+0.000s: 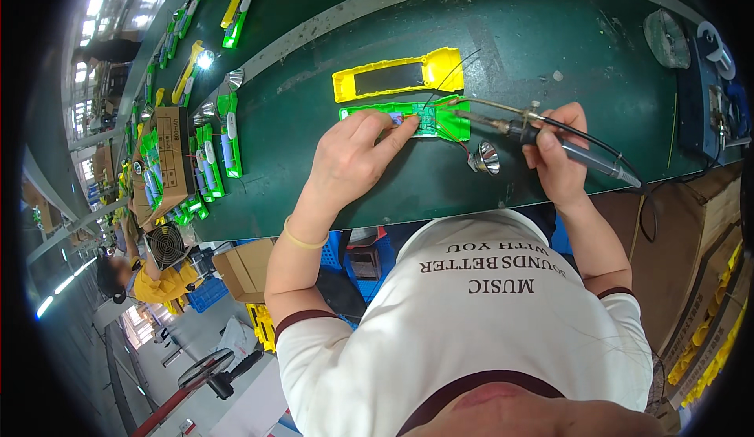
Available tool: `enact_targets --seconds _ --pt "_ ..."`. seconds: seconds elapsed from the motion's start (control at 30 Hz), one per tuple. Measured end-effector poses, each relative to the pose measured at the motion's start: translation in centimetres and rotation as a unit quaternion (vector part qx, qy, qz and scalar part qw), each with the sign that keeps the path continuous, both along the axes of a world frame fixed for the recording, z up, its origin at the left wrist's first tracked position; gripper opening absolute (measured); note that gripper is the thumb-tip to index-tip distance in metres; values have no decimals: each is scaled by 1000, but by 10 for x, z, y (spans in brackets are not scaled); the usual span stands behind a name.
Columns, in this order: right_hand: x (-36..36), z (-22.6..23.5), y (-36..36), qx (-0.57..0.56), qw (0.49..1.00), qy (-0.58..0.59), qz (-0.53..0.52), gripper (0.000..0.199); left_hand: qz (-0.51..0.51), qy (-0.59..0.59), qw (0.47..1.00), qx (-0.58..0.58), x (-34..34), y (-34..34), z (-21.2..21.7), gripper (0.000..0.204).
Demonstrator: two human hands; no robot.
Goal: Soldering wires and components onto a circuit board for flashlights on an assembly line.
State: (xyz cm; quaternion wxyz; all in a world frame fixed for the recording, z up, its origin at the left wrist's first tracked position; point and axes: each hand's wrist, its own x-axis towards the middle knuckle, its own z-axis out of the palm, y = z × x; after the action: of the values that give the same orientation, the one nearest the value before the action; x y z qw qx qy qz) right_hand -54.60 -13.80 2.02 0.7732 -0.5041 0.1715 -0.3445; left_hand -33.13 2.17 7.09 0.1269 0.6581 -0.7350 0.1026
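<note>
My left hand (352,156) rests over the left part of a green flashlight housing (457,129). Its thumb and index finger are pinched together beside the small green circuit board (426,121); whatever is between the fingertips is too small to make out. My right hand (562,156) grips a soldering iron (598,161) with a thin metal feed tube along it. The iron's tip points left, close to the board end of the housing. Thin wires run from the housing to a silver reflector lamp (486,158) lying just below it. A yellow housing half (441,68) with a dark panel lies beyond.
Several green and yellow flashlight parts (228,135) lie to the left, around a cardboard box (174,150). A blue metal device (711,99) stands at the right of the green table (534,44). Another person in yellow (161,280) is at the far left.
</note>
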Motion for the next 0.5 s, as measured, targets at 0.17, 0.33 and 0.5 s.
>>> enact_targets --seconds 0.17,0.33,0.5 --pt "-1 -1 -10 39 997 -24 -62 20 30 156 987 -3 5 -2 5 30" --pt "6 7 -12 101 988 -60 -99 16 142 154 978 -13 -4 -42 7 14" --pt "-3 8 -20 103 983 -65 -139 15 189 342 920 20 -3 -49 -3 10"
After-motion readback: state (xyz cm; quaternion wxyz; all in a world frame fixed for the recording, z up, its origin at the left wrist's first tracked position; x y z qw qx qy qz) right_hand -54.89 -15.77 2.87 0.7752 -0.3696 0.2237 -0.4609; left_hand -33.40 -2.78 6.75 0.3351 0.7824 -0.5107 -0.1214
